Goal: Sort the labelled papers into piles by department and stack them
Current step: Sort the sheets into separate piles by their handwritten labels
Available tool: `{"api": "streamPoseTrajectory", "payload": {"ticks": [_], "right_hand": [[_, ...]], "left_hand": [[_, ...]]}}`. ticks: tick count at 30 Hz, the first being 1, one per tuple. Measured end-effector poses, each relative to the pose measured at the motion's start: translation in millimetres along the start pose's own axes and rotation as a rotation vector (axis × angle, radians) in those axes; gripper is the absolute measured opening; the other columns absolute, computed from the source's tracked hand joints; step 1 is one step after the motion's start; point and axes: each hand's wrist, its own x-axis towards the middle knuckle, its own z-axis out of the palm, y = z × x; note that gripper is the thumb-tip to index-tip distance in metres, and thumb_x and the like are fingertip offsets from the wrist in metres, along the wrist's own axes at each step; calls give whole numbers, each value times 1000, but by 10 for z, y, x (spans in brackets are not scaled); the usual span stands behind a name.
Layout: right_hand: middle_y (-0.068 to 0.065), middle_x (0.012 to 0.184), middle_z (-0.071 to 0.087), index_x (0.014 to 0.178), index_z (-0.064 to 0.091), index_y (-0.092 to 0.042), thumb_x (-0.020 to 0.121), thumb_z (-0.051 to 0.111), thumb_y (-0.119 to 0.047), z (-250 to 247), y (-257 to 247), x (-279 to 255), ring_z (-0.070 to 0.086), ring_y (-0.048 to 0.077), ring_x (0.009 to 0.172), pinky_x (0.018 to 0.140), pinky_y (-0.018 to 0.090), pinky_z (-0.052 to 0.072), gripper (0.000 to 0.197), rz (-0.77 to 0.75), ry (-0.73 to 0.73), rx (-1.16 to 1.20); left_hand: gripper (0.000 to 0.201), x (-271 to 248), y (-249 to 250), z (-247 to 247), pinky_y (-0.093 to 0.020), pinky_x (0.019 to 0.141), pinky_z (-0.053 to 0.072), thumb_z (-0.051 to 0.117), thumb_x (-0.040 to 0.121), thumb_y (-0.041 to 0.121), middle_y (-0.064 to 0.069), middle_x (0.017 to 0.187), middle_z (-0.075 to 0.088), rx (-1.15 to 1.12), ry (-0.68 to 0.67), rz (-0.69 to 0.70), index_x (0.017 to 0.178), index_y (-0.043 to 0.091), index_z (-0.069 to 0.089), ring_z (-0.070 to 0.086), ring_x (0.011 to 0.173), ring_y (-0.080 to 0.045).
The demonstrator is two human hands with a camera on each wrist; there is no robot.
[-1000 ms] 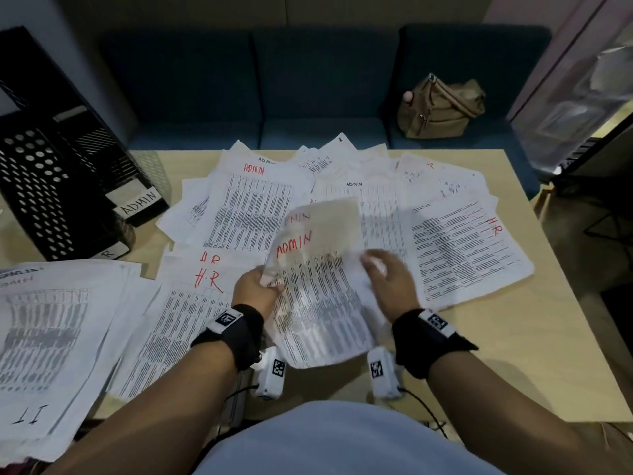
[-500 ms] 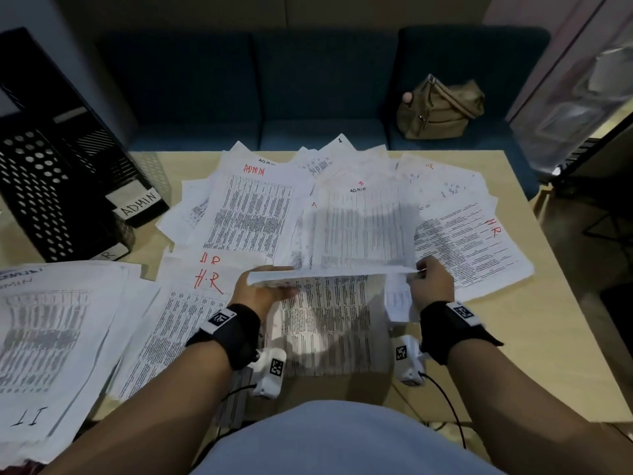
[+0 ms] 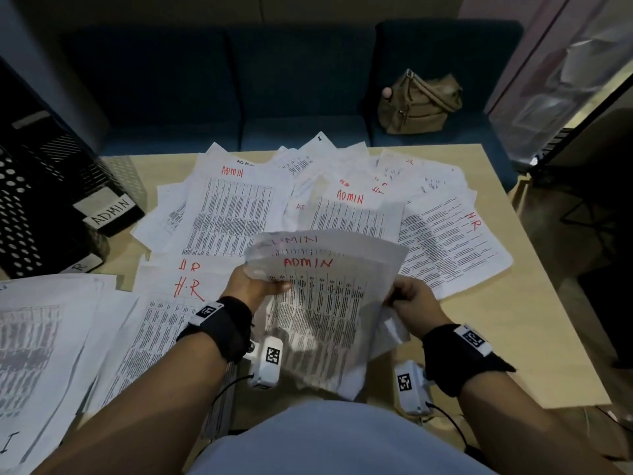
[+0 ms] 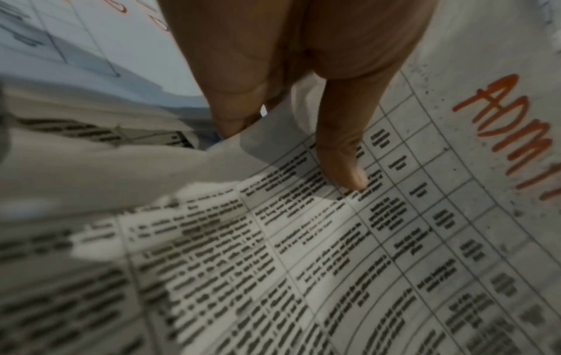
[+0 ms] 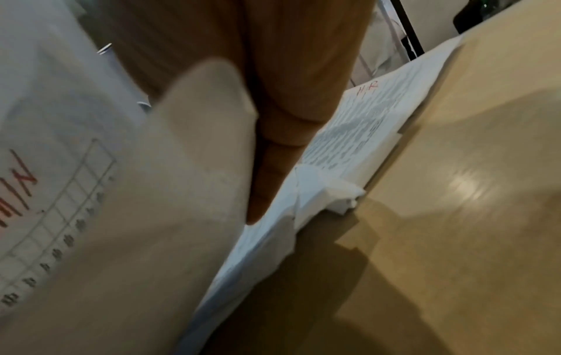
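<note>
I hold a small bundle of ADMIN papers [image 3: 325,303] upright above the table's near edge, red "ADMIN" written at the top. My left hand [image 3: 255,287] grips its left edge, thumb on the front sheet [image 4: 394,240]. At the bundle's right edge [image 5: 152,192] my right hand [image 3: 407,299] pinches the sheets. Loose sheets marked ADMIN [image 3: 236,207] and HR [image 3: 452,245] lie spread over the table behind. More HR sheets [image 3: 186,279] lie left of my left hand. A pile marked IT [image 3: 37,354] sits at the near left.
A black perforated file rack [image 3: 41,200] with ADMIN and HR tags stands at the far left. Behind the wooden table [image 3: 513,354] is a dark blue sofa [image 3: 239,90] with a tan bag [image 3: 419,104] on it. Bare tabletop shows at the near right.
Both hands lifted the ADMIN sheets off the table and tilted them up towards me. My right hand went from the top sheet to the bundle's right edge.
</note>
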Motion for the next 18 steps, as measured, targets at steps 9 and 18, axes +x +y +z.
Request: {"api": "streamPoseTrajectory", "payload": {"ticks": [9,18], "right_hand": [[18,63,62,50,58,-10,59,39,31,24,-110,19,60,30,64,63,38,51,47,160,-33,430],[10,117,56,125,50,-6,75,78,-32,-73,-234,616,56,27,105,86,34,46,64,323,411,-177]], "left_hand": [[22,-33,47,0,-24,63,55,66,69,-21,-6,66,67,-66,57,123,79,-3,58,70,66,-14],[49,-55,-47,-53,-25,57,39,37,73,-23,-1,57,52,4,130,140,48,17,54,47,54,-16]]}}
